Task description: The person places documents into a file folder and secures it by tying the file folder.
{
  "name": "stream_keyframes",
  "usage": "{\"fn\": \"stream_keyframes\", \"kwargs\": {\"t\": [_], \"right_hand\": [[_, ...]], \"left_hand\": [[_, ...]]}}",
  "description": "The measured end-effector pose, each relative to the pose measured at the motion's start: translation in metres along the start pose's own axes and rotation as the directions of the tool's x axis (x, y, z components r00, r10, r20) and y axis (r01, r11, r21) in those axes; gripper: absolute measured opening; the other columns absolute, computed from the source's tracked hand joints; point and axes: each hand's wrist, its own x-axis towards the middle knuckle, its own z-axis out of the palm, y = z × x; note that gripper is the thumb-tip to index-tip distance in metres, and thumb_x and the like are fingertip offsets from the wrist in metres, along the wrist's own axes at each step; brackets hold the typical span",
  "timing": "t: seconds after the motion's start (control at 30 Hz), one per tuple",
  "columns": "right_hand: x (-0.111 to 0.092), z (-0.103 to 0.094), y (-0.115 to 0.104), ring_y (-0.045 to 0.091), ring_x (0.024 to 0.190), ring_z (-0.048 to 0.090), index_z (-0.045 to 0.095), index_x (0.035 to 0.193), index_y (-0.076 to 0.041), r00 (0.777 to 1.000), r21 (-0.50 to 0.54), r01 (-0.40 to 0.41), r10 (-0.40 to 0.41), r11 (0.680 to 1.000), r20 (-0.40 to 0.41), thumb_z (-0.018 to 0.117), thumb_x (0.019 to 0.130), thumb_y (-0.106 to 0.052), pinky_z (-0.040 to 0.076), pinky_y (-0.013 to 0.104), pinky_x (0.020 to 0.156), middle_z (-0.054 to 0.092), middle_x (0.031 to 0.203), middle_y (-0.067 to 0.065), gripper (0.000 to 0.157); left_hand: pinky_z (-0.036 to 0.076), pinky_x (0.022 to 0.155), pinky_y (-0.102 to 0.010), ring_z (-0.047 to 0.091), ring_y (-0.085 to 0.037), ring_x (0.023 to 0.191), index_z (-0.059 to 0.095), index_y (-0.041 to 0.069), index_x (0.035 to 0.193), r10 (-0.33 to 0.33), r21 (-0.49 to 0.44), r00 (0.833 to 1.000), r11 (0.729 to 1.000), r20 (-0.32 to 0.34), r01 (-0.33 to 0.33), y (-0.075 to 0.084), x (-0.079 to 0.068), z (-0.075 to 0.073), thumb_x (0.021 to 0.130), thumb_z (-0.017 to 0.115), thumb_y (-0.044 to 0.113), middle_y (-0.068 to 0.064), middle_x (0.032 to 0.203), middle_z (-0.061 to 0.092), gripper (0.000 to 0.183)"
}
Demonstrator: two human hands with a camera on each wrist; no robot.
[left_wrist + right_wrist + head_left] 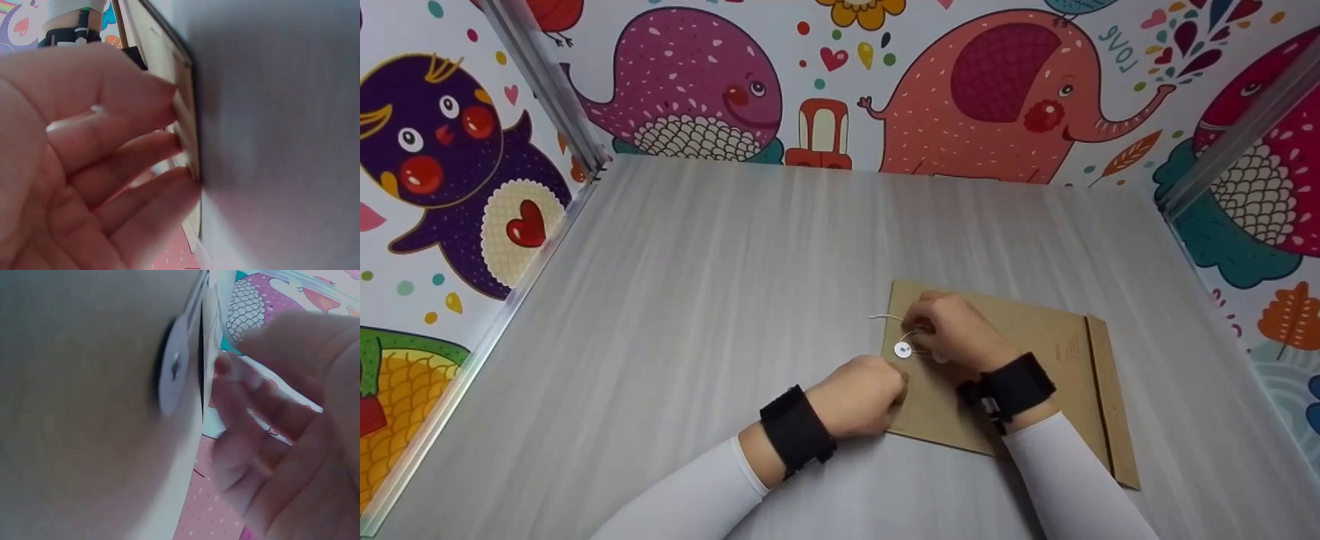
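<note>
A brown kraft paper envelope [1020, 322] lies flat on the right half of the table. Near its left edge sits a white round button [903, 349] with a thin white string [885, 316] about it. A second disc, partly under my right hand, shows in the head view; a white disc [172, 377] stands out large in the right wrist view. My right hand [960, 330] pinches the string just above the button. With its fingertips, my left hand [859, 396] touches the envelope near the lower left corner; its fingers look loosely extended in the left wrist view.
The grey wood-grain table [720, 270] spreads out left of and behind the envelope. Cartoon-printed panels [697, 82] close off the back and sides, with metal posts [544, 82] at the back corners. A darker folded strip [1114, 405] runs along the envelope's right end.
</note>
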Motion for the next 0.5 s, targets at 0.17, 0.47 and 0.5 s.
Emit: {"fn": "stream_keyframes", "kwargs": {"t": [0.17,0.47,0.5], "right_hand": [[-0.0013,-0.0005,0.0014,0.015,0.075,0.059,0.076,0.083,-0.008,0.999,-0.095,-0.027,0.030,0.995,0.026,0.077,0.089,0.002,0.053,0.034,0.072,0.067,0.081,0.002,0.011],[0.0001,-0.0005,0.0062,0.014,0.077,0.058,0.069,0.085,-0.009,0.999,0.013,-0.032,0.032,0.999,0.009,0.067,0.090,0.002,0.051,0.031,0.072,0.068,0.084,0.002,0.011],[0.0000,-0.0014,0.0077,0.014,0.076,0.059,0.070,0.085,-0.009,0.999,0.034,-0.038,0.038,0.999,0.003,0.067,0.087,0.003,0.050,0.030,0.071,0.069,0.084,0.003,0.012]], "left_hand": [[0.056,0.068,-0.030,0.070,-0.015,0.073,0.073,0.018,0.070,-0.002,-0.008,1.000,1.000,0.005,0.002,0.0005,0.0009,-0.0009,0.087,0.073,0.011,0.006,0.071,0.068,0.018],[0.056,0.069,-0.030,0.069,-0.015,0.071,0.072,0.018,0.068,-0.013,-0.006,1.000,1.000,0.001,0.013,0.0011,0.0007,-0.0017,0.087,0.072,0.010,0.006,0.069,0.067,0.020],[0.056,0.069,-0.030,0.069,-0.015,0.071,0.072,0.018,0.068,-0.015,-0.009,1.000,1.000,0.005,0.015,0.0012,0.0007,-0.0017,0.086,0.072,0.010,0.006,0.069,0.067,0.020]]}}
